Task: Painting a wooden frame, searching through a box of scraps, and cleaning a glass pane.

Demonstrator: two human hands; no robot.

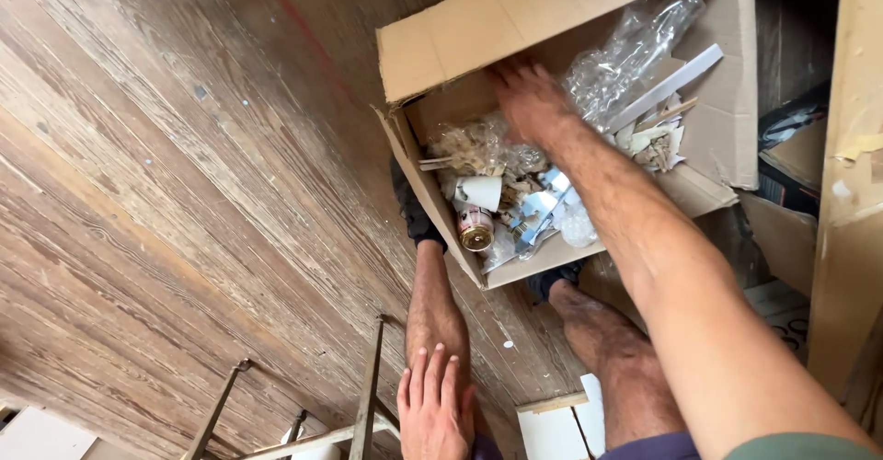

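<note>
An open cardboard box [460, 46] stands on the wooden floor in front of my feet. It holds rubbish: crumpled clear plastic [635, 51], a white paper cup [480, 191], a small metal can [475, 228], a long white strip [667, 87] and paper scraps. My right hand [529, 101] reaches down into the box near its far flap, fingers among the plastic wrap; whether it grips anything is hidden. My left hand [434, 414] lies flat on my left knee with its fingers apart and nothing in it.
A thin metal frame [368, 396] stands at the bottom left beside my leg. A white board [552, 432] lies between my legs. A pale wooden plank [851, 147] runs along the right edge, with dark items [791, 129] beside the box.
</note>
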